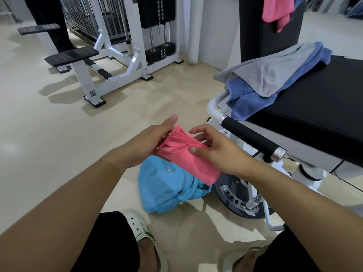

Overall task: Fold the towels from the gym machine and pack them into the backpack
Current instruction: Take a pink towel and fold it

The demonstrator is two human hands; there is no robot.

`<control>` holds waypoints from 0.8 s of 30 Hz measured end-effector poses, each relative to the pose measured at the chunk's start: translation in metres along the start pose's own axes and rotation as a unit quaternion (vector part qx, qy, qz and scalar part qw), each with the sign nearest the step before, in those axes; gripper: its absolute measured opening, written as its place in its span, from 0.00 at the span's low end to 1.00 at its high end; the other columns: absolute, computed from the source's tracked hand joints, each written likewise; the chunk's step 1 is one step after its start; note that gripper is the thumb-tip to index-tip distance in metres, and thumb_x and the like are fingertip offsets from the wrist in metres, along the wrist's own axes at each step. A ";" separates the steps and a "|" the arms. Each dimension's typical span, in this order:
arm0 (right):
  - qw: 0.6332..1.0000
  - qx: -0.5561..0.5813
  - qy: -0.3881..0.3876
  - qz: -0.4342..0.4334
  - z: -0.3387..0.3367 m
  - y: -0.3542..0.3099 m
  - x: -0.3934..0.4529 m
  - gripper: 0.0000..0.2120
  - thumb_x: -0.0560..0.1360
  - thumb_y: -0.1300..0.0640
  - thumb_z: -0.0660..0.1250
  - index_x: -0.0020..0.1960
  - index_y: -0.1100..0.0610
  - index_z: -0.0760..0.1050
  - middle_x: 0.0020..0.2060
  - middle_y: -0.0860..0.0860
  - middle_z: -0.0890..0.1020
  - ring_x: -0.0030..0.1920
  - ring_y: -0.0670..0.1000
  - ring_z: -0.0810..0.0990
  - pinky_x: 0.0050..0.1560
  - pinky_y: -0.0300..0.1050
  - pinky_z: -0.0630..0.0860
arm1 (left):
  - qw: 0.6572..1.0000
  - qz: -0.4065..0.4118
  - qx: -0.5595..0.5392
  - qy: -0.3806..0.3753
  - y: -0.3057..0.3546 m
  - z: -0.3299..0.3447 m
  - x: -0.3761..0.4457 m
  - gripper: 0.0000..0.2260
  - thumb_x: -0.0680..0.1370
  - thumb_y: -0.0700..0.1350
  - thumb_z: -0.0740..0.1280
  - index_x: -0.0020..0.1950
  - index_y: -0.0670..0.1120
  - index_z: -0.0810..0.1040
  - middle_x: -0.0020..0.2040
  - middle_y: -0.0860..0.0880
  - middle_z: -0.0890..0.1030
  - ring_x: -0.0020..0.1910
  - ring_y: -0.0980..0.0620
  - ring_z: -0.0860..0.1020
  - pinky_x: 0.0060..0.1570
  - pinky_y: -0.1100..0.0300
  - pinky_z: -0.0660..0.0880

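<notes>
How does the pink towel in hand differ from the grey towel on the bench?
The pink towel is folded into a compact bundle; the grey towel lies spread and rumpled. The pink towel is held in the air by the left hand and right hand; the grey towel rests atop a blue towel.

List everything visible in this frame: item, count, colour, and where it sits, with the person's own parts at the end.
folded towel: 1, pink, held in both hands above the backpack
backpack: 1, light blue, on the floor below the hands
grey towel: 1, grey, draped over the blue towel on the bench
blue towel: 1, blue, on the bench's near end
hanging towel: 1, pink, over the upright pad, top right
bench: 1, black pad, right
weight machine: 1, white frame, upper left
left hand: grips the folded towel
right hand: pinches it
</notes>
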State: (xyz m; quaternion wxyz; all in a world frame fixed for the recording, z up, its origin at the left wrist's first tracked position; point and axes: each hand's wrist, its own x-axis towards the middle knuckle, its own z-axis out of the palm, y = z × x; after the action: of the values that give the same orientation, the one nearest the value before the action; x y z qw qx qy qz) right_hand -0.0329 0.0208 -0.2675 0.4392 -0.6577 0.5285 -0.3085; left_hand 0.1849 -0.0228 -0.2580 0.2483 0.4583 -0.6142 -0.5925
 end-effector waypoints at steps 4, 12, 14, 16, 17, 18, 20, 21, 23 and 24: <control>0.998 -0.011 -0.009 0.068 0.001 0.010 0.005 0.24 0.75 0.52 0.75 0.69 0.49 0.72 0.57 0.50 0.82 0.56 0.48 0.82 0.62 0.54 0.79 | 0.993 0.006 0.089 -0.070 -0.007 0.003 -0.003 0.29 0.66 0.54 0.82 0.64 0.50 0.77 0.57 0.51 0.84 0.57 0.52 0.83 0.59 0.51 0.80; 0.987 0.060 -0.108 0.107 -0.006 0.019 0.005 0.13 0.81 0.60 0.66 0.65 0.58 0.79 0.57 0.57 0.85 0.58 0.56 0.83 0.64 0.54 0.77 | 0.986 0.005 0.111 -0.127 -0.021 -0.003 0.002 0.30 0.65 0.46 0.83 0.64 0.52 0.76 0.60 0.50 0.83 0.60 0.49 0.82 0.63 0.48 0.78; 0.984 0.046 -0.141 0.102 -0.007 0.021 0.005 0.15 0.81 0.63 0.66 0.67 0.58 0.78 0.60 0.58 0.83 0.58 0.55 0.83 0.64 0.52 0.77 | 0.991 0.010 0.106 -0.076 -0.021 0.000 0.005 0.22 0.67 0.54 0.80 0.57 0.51 0.80 0.55 0.46 0.85 0.56 0.44 0.83 0.62 0.43 0.77; 0.981 0.035 -0.166 0.094 -0.008 0.021 0.006 0.18 0.79 0.65 0.68 0.68 0.57 0.77 0.60 0.57 0.83 0.60 0.57 0.82 0.63 0.52 0.77 | 0.993 0.011 0.103 -0.050 -0.022 0.002 0.008 0.20 0.68 0.58 0.79 0.53 0.49 0.81 0.52 0.41 0.85 0.53 0.43 0.83 0.60 0.43 0.77; 0.980 0.041 -0.170 0.095 -0.008 0.021 0.006 0.19 0.78 0.64 0.70 0.68 0.56 0.77 0.59 0.56 0.84 0.60 0.56 0.82 0.63 0.51 0.78 | 0.994 0.009 0.098 -0.046 -0.022 0.004 0.009 0.19 0.69 0.57 0.79 0.52 0.48 0.80 0.51 0.39 0.84 0.50 0.44 0.83 0.59 0.43 0.77; 0.979 0.050 -0.169 0.100 -0.007 0.020 0.007 0.18 0.77 0.62 0.72 0.67 0.55 0.78 0.58 0.54 0.84 0.59 0.55 0.83 0.63 0.50 0.79 | 0.994 0.008 0.094 -0.047 -0.023 0.005 0.011 0.17 0.70 0.54 0.79 0.51 0.47 0.80 0.51 0.37 0.83 0.49 0.46 0.81 0.56 0.43 0.77; 0.982 0.045 -0.148 0.111 -0.003 0.022 0.007 0.16 0.75 0.53 0.75 0.62 0.53 0.81 0.55 0.52 0.86 0.56 0.53 0.85 0.60 0.48 0.81 | 0.995 -0.002 0.088 -0.054 -0.026 0.007 0.015 0.13 0.72 0.49 0.78 0.50 0.45 0.78 0.51 0.35 0.82 0.46 0.47 0.80 0.51 0.47 0.76; 0.986 0.013 -0.128 0.110 -0.001 0.025 0.008 0.15 0.75 0.50 0.75 0.59 0.52 0.82 0.52 0.52 0.87 0.54 0.53 0.85 0.58 0.48 0.81 | 0.995 -0.011 0.089 -0.053 -0.027 0.009 0.017 0.12 0.73 0.47 0.78 0.49 0.45 0.78 0.50 0.35 0.82 0.45 0.48 0.79 0.49 0.50 0.75; 0.988 -0.066 -0.095 0.105 0.006 0.032 0.012 0.13 0.75 0.47 0.75 0.55 0.54 0.83 0.48 0.52 0.87 0.50 0.54 0.85 0.53 0.49 0.81 | 0.994 -0.028 0.098 -0.047 -0.030 0.012 0.022 0.13 0.73 0.47 0.78 0.51 0.44 0.79 0.50 0.38 0.84 0.44 0.51 0.80 0.46 0.55 0.76; 0.986 -0.100 -0.083 0.107 0.009 0.036 0.015 0.13 0.75 0.47 0.74 0.53 0.54 0.83 0.47 0.52 0.86 0.49 0.53 0.85 0.51 0.48 0.80 | 0.993 -0.038 0.104 -0.045 -0.031 0.012 0.025 0.14 0.73 0.47 0.78 0.52 0.43 0.79 0.49 0.40 0.85 0.44 0.52 0.81 0.45 0.58 0.77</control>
State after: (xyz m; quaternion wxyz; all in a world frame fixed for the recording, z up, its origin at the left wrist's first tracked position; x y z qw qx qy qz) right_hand -0.0369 0.0069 -0.3051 0.4442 -0.6613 0.5857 -0.1495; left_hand 0.1714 -0.0342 -0.2960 0.1487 0.4779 -0.6650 -0.5544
